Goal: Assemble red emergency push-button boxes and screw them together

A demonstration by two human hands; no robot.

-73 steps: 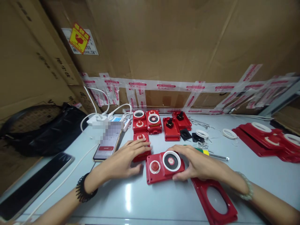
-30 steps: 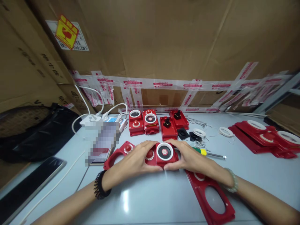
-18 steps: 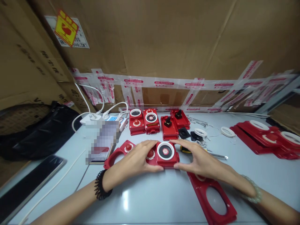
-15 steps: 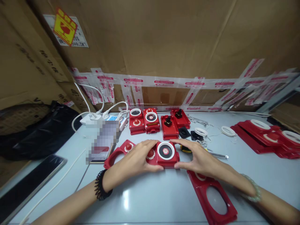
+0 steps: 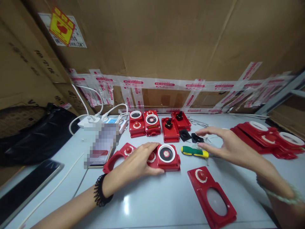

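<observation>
My left hand (image 5: 137,160) rests on the left end of a red switch box (image 5: 166,157) with a white ring and a red button, fingers curled over it. My right hand (image 5: 222,144) hovers open to the right, fingers spread above a green and yellow screwdriver (image 5: 194,152) and small white and black parts (image 5: 196,138). A red cover plate (image 5: 212,194) with an oval hole lies near the front edge. Another red plate (image 5: 118,156) lies partly under my left hand.
Several finished red boxes (image 5: 144,123) and red bases (image 5: 170,130) stand in a row at the back. More red plates (image 5: 267,140) are stacked far right. A phone (image 5: 100,148), a power strip (image 5: 102,122), a black bag (image 5: 35,136) and cardboard walls lie left and behind.
My right hand has let go of the red box and moved right and away, opening above the screwdriver. The left hand stays on the box. The front cover plate is now fully uncovered.
</observation>
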